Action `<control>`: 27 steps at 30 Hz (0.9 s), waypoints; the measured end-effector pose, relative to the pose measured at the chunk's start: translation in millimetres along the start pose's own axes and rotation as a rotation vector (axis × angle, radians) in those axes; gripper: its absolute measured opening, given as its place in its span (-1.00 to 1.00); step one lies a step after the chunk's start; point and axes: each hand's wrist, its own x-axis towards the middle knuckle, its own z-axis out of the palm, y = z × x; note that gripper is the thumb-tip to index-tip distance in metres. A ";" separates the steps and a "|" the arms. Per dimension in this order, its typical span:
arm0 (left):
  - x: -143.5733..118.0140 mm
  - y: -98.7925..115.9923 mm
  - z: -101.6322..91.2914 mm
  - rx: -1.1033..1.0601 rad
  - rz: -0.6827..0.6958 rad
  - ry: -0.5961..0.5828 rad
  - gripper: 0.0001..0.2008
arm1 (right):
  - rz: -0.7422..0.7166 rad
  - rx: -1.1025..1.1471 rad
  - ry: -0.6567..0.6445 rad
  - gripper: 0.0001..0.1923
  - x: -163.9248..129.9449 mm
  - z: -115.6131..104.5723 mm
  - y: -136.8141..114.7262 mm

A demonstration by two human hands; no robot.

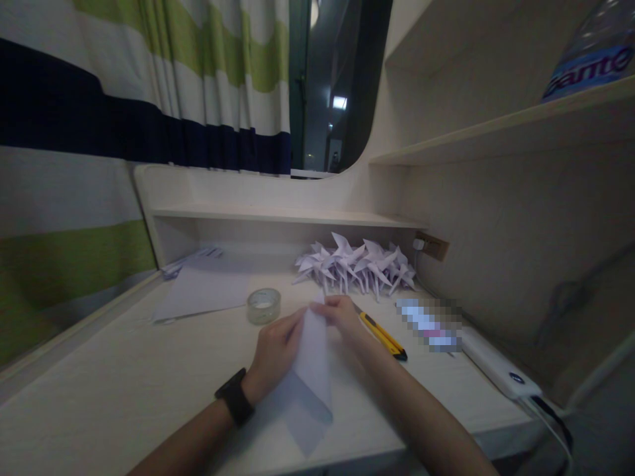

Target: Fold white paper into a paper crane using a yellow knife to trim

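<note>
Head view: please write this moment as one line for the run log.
left hand holds paper sheet | right hand holds its top edge | tape roll, yellow cutter, folded paper pile behind

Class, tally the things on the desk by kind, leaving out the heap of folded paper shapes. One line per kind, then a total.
Flat paper sheets: 2, the held sheet and the loose sheet
Tape roll: 1
Utility knife: 1
White power bank: 1
Total: 5
</note>
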 end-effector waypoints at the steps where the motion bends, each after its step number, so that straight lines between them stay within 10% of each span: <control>1: 0.1 0.6 -0.2 -0.004 -0.007 -0.004 -0.70 | 0.005 0.017 0.018 -0.55 0.1 0.9 0.3; 27: 0.8 7.6 0.1 -0.177 -0.099 -0.111 -0.69 | -0.019 0.249 0.171 -0.76 5.3 -3.5 5.1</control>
